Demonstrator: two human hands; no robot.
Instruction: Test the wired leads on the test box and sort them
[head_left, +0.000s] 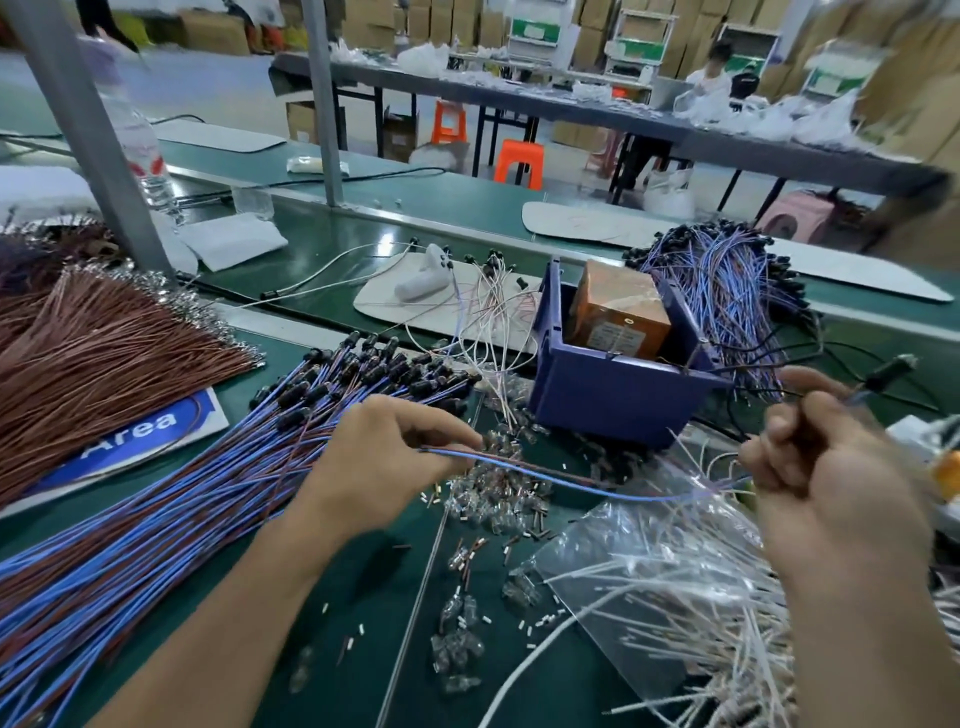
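My left hand (387, 457) pinches the bare end of one blue-and-brown wired lead (545, 475) that sags across to my right hand (826, 467). My right hand grips the lead's other end, whose black component (885, 376) sticks out to the upper right, blurred. The orange test box (621, 312) sits inside a blue bin (613, 395) just behind the hands. A large bundle of blue-and-brown leads (171, 493) fans out on the left under my left forearm. A second pile of such leads (727, 291) lies behind the bin on the right.
A sheaf of brown wires (98, 364) lies far left over a blue "Area" sign (145, 431). Loose small glass parts (498, 493) scatter the green belt. White wires on a clear bag (675, 587) fill the lower right. White-leaded parts (493, 306) rest on a pale mat; a grey post (88, 130) stands behind.
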